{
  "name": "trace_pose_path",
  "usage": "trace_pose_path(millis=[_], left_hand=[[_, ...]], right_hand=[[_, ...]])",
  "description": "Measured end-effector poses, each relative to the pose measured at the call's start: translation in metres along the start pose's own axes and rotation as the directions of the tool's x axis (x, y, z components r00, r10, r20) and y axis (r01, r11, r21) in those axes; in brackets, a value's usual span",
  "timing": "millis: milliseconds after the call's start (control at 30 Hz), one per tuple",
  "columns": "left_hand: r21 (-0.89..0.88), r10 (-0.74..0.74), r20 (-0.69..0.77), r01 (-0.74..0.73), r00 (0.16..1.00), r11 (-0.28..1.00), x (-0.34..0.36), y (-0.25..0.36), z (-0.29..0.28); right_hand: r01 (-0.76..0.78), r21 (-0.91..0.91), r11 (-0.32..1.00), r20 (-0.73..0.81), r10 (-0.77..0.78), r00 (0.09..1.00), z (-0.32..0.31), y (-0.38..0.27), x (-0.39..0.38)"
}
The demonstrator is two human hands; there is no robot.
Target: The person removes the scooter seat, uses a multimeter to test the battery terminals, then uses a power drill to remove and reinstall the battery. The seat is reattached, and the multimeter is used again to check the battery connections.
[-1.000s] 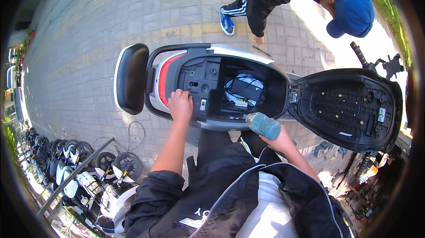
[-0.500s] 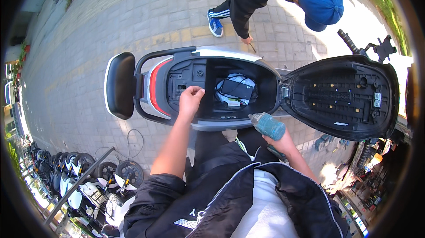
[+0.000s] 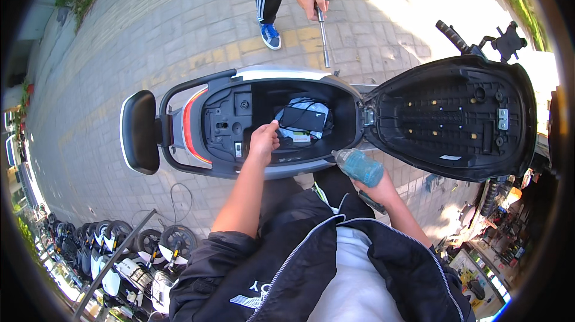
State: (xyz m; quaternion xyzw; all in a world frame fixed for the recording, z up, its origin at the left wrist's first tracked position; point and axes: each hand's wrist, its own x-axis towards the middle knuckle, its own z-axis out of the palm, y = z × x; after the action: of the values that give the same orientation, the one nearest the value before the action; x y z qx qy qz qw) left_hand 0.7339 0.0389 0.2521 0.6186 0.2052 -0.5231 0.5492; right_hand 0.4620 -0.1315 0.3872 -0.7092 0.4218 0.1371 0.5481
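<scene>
One bottle point(image 3: 362, 167), clear with blue-green showing, is in the right hand point(image 3: 378, 187), fingers closed round its lower part; it lies tilted, neck toward the near rim of the scooter's storage compartment point(image 3: 343, 103). Cap state: cannot tell. A dark green item point(image 3: 375, 205) sits just below that hand; kind unclear.

Left hand point(image 3: 265, 142): over the compartment's near side, fingers curled, thumb and forefinger close together. Whether it pinches anything small cannot be told.

Inside the compartment: a dark flat box point(image 3: 304, 120) on a pale plastic bag point(image 3: 321, 108), with black cables looped about. Beyond the hinge, the raised seat point(image 3: 443, 120) stands folded open, underside up.

Far side: a co-worker's hand point(image 3: 310, 2) grips a metal rod point(image 3: 325, 40), its tip near the scooter's white side panel point(image 3: 287, 75).

Risks (judgement): a loose cap plus further tilt could wet the box and cables. A knock to the scooter could drop the seat onto the left hand. Curled fingers could snag a cable loop. A careless swing of the rod could scratch the panel.
</scene>
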Motion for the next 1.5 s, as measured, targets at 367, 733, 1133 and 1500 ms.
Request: trace_pose_path(millis=[367,733,1133,1500], left_hand=[[0.325,0.34,0.328,-0.443,0.881,0.836,0.006,0.124,0.062],[0.24,0.553,0.322,-0.632,0.768,0.737,-0.087,0.078,0.038],[0.659,0.747,0.528,-0.75,0.405,-0.06,-0.165,0.04,-0.05],[0.47,0.215,0.778,-0.774,0.591,0.424,-0.186,0.063,-0.062]], right_hand=[[0.032,0.074,0.997,-0.028,-0.029,0.999,-0.003,0.0,-0.007],[0.399,-0.11,0.91,-0.053,-0.407,0.912,-0.018,-0.06,-0.008],[0.151,0.14,0.979,0.374,-0.193,0.907,-0.034,-0.162,0.02],[0.456,0.099,0.884,0.738,-0.373,0.563,-0.057,-0.182,0.06]])
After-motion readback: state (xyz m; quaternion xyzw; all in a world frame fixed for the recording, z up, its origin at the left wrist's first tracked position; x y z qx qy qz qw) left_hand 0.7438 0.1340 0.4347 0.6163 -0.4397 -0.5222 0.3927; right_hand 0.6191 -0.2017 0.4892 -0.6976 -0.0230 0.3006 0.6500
